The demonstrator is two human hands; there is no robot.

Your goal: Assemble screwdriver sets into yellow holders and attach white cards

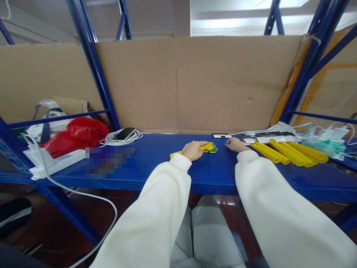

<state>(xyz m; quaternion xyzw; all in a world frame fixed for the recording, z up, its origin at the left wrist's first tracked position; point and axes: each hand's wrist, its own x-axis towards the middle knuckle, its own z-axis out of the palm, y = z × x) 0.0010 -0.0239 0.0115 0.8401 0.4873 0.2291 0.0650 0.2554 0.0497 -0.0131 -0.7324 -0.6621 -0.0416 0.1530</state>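
Note:
My left hand point(193, 150) is wrapped round a yellow tool with a green-edged head point(211, 148), lying along the blue shelf top. Its yellow tail sticks out to the left of the hand, near the sleeve cuff. Which kind of tool it is, I cannot make out. My right hand point(235, 144) rests on the shelf a little to the right of the tool's head, fingertips drawn together. Something tiny may be between them, too small to name. Several yellow tubes point(290, 153) lie side by side just right of that hand.
Flat black-and-white packets point(269, 137) lie behind the tubes. On the left are a phone point(125, 133) on a coiled white cable point(111, 140), a red bag point(79, 134) and a white power strip point(67, 160). A cardboard panel point(178, 85) closes the back; blue posts point(97, 70) stand at the sides.

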